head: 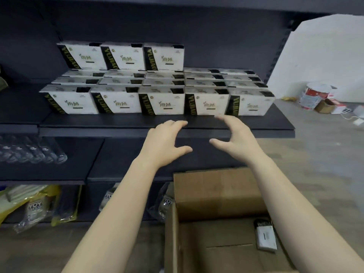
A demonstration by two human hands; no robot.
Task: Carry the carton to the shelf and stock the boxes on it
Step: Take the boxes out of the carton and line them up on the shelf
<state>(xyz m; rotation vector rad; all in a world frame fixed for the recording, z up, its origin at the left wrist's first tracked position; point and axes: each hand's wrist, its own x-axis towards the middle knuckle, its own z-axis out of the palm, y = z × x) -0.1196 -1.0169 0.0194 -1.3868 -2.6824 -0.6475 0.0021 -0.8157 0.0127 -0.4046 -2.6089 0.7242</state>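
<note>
Both hands are raised in front of the dark shelf [118, 124], and both hold nothing; the left hand [165, 141] has its fingers spread and a little bent, with the thumb pointing to the right; the right hand [234, 140] faces it in the same open way, palm to the left. The tips of the right fingers [221, 117] are blurred and come very near the lower edge of the front row; I cannot tell if they touch it.

The boxes [163, 101], white with a black band, stand on this shelf; five make the front row; of the rows behind them only the tops are visible; three more boxes sit higher at the back left.

The carton [216, 194] is open at the lower right, under the forearms; the bottom edge of the picture cuts it off, and the right forearm hides part of its right wall. Inside lies one last box [265, 235], close to that wall and partly covered by the arm.

On a lower shelf at the left lie clear bottles [39, 152], blurred; under them are plastic packets [35, 209], whose print is hard to read. On the floor at the far right stand tins [315, 95] and small things that I cannot make out.
</note>
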